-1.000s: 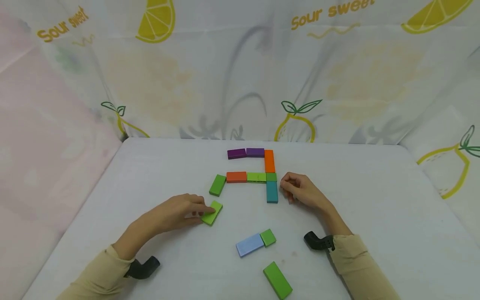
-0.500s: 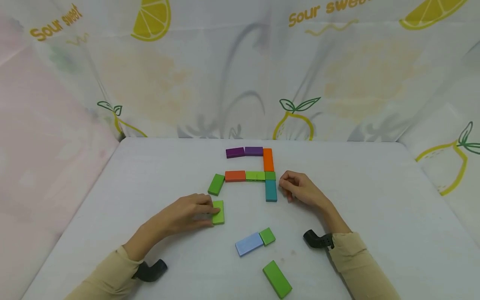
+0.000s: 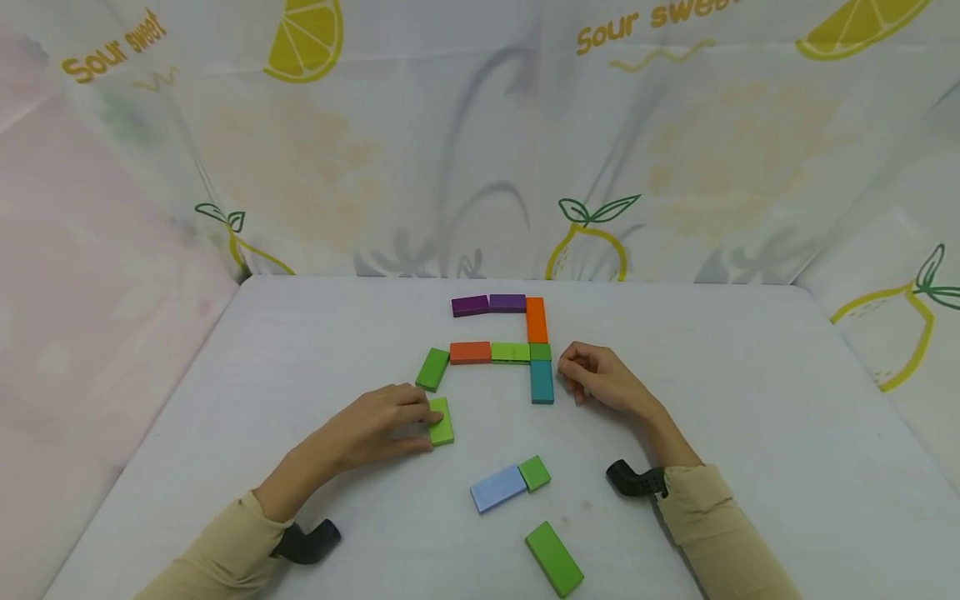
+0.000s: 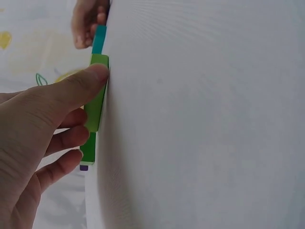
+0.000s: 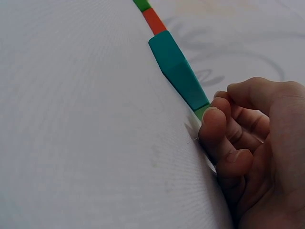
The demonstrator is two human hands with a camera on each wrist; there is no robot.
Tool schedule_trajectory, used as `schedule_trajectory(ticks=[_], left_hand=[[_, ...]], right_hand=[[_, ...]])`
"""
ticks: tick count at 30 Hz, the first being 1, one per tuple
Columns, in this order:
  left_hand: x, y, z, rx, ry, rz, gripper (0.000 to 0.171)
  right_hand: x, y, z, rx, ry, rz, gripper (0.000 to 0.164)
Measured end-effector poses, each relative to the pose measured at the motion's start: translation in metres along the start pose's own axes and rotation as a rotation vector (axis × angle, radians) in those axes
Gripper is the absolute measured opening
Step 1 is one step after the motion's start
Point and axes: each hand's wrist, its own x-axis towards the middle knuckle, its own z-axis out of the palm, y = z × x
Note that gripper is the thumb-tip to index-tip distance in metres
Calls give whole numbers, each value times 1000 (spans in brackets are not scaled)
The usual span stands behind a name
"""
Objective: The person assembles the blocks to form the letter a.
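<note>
My left hand (image 3: 378, 423) pinches a light green block (image 3: 442, 423), thumb on its near end and fingers at its far side. It lies flat, long side pointing away from me with a slight tilt. In the left wrist view the thumb presses on the same light green block (image 4: 96, 107). Just beyond it, a darker green block (image 3: 432, 369) slants against the left end of a red-orange block (image 3: 470, 352). Loosely curled and holding nothing, my right hand (image 3: 600, 377) rests on the table beside a teal block (image 3: 542, 382).
A light green block (image 3: 510, 352) and a small green block (image 3: 540, 352) continue the row. An orange block (image 3: 536, 320) and two purple blocks (image 3: 507, 302) extend behind. Nearer me lie a light blue block (image 3: 498, 488), a small green square (image 3: 535, 472) and a green block (image 3: 554, 558).
My left hand has moved right and turned the light green block from a rightward slant to a slight leftward tilt, bringing it nearer the darker green block. My right hand has stayed still.
</note>
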Motion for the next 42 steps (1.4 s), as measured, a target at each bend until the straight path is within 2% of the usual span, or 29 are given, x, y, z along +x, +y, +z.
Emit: schedule_trajectory(ticks=[9, 14, 18, 26, 34, 42], left_hand=[[2, 0, 2, 13, 31, -70, 33], [3, 0, 4, 32, 26, -110, 33], [3, 0, 4, 28, 29, -121, 32], [5, -1, 6, -2, 27, -129, 32], [5, 0, 7, -14, 24, -147, 33], [9, 3, 10, 17, 75, -135, 28]], right_hand=[[0, -3, 0, 1, 1, -10, 19], [0, -2, 0, -3, -1, -4, 20], [0, -4, 0, -1, -2, 10, 19], [-7, -30, 1, -25, -13, 18, 18], [-1, -6, 0, -8, 3, 12, 18], [-1, -2, 0, -9, 3, -9, 20]])
